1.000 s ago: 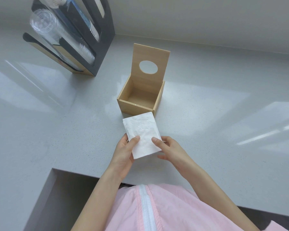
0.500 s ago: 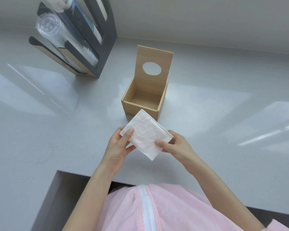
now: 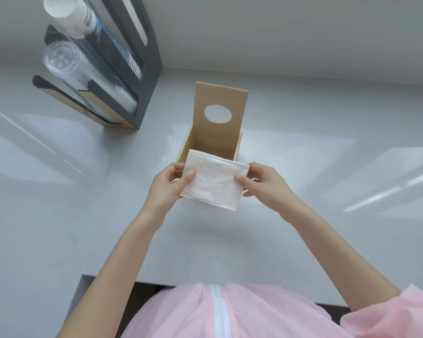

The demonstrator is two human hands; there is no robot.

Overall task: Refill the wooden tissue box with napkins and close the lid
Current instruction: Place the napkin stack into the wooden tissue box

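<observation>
Head view, with the near wall and floor of one wooden tissue box [image 3: 237,148] hidden behind one white stack of napkins [image 3: 214,181]; sheet count in the stack impossible to tell, and the cup dispenser [image 3: 122,76] at far left cut off at the top edge. Left hand [image 3: 167,189] and right hand [image 3: 264,185] each pinching a side edge of the stack, thumb on top, other fingers curled beneath, stack held above the grey counter [image 3: 303,215] just in front of the box. One lid [image 3: 220,104], upright, one oval hole.
</observation>
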